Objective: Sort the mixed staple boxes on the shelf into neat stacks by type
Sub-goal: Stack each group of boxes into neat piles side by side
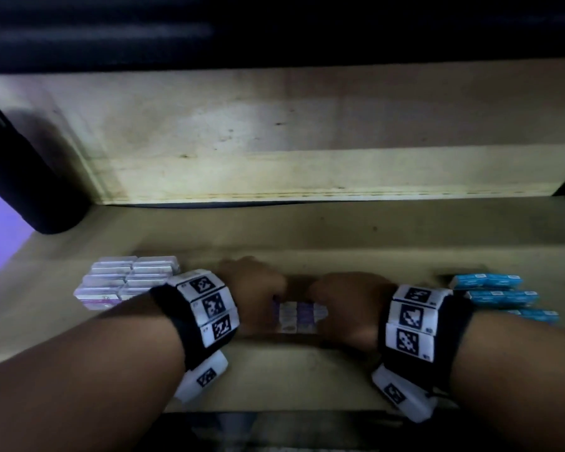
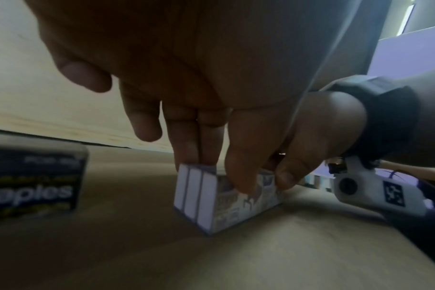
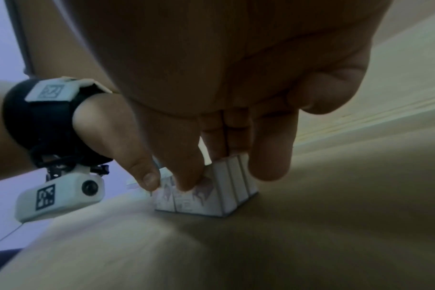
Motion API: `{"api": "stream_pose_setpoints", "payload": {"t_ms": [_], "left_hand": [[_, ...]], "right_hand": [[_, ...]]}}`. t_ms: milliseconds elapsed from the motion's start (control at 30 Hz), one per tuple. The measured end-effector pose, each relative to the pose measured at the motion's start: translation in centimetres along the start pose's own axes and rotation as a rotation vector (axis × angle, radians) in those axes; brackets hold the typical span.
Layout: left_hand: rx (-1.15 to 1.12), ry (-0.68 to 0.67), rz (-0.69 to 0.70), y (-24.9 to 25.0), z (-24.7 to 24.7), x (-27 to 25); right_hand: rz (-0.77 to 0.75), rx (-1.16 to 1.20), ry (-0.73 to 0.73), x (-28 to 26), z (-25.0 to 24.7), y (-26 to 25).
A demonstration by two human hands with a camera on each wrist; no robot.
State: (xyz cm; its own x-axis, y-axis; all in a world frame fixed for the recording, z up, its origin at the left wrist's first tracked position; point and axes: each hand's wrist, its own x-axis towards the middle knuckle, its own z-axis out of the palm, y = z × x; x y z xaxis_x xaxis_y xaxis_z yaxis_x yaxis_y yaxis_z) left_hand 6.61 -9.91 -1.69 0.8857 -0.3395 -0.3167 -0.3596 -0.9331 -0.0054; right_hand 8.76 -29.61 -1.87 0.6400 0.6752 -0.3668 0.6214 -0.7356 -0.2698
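1. Left hand [image 1: 258, 288] and right hand [image 1: 349, 301] pinching 1 bundle of white-purple staple boxes [image 1: 299, 314], fingertips clamped on opposite ends.
2. Bundle resting on shelf [image 1: 340, 233], between white stack [image 1: 124, 282] and blue stack [image 1: 499, 298].

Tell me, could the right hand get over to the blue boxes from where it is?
Probably yes. The blue boxes lie just beside the right hand with nothing between, but it first has to release the purple-and-white boxes.
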Motion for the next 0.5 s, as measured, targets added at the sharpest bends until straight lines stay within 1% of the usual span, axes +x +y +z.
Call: {"api": "stream_pose_setpoints", "payload": {"t_ms": [33, 100, 167, 233, 367, 500], "left_hand": [[0.005, -0.023, -0.004, -0.4, -0.2, 0.5], [0.051, -0.077, 0.035, -1.0, -0.7, 1.5], [0.108, -0.088, 0.038, -1.5, -1.1, 2.2], [0.109, -0.092, -0.006, -2.0, -1.5, 2.6], [0.073, -0.144, -0.043, -2.7, -2.2, 3.2], [0.032, -0.186, -0.046, -3.1, -2.5, 3.6]], "right_hand": [[0.002, -0.026, 0.027, 0.6, 0.0, -0.1], [0.034, -0.053, 0.103, 1.6, 0.0, -0.1], [0.040, -0.051, 0.133, 2.4, 0.0, 0.0], [0.039, -0.042, 0.138, 3.1, -0.1, 0.0], [0.047, -0.004, 0.134, 4.2, -0.5, 0.0], [-0.014, 0.014, 0.089, 4.7, -1.5, -0.3]]}}
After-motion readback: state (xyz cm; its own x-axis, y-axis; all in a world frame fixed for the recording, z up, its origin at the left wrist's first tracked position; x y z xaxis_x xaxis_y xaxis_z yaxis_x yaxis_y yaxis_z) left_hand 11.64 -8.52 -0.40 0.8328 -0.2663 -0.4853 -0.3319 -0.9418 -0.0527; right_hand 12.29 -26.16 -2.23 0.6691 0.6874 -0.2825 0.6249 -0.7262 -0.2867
